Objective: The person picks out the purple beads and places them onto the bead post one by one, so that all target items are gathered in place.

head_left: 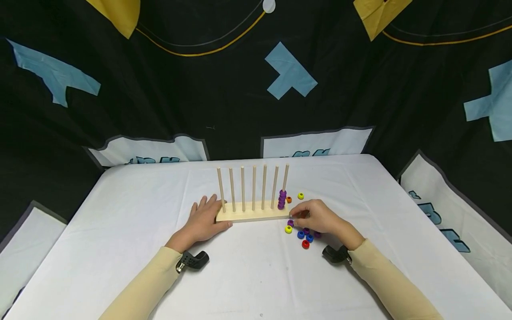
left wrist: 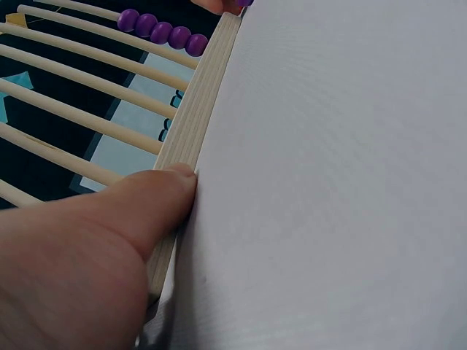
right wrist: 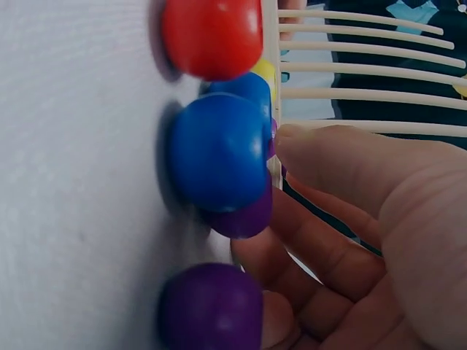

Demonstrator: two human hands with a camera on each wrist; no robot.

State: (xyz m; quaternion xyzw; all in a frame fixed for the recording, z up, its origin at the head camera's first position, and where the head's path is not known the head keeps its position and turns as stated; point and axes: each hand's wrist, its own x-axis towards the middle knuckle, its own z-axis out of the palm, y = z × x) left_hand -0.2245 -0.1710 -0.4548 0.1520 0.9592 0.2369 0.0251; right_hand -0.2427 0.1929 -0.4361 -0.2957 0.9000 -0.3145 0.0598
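Observation:
A wooden base (head_left: 252, 215) with a row of upright rods stands on the white table. Several purple beads (head_left: 282, 200) are stacked on its rightmost rod. My left hand (head_left: 204, 220) rests at the base's left end, fingers extended, with the thumb (left wrist: 157, 200) against the front edge. Bent fingers of my right hand (head_left: 318, 215) reach down at the base's right end, beside a loose purple bead (head_left: 290, 223). In the right wrist view the thumb tip lies close to a small purple bead (right wrist: 273, 138), mostly hidden; whether the fingers pinch it cannot be told.
Around my right hand lie loose beads: red (head_left: 306, 244), blue (head_left: 301, 234), yellow (head_left: 288, 229) and more purple (head_left: 317, 234). Behind the base's right end are an orange bead (head_left: 289, 200) and another yellow bead (head_left: 301, 195). A dark curtain (head_left: 224, 102) hangs beyond the table.

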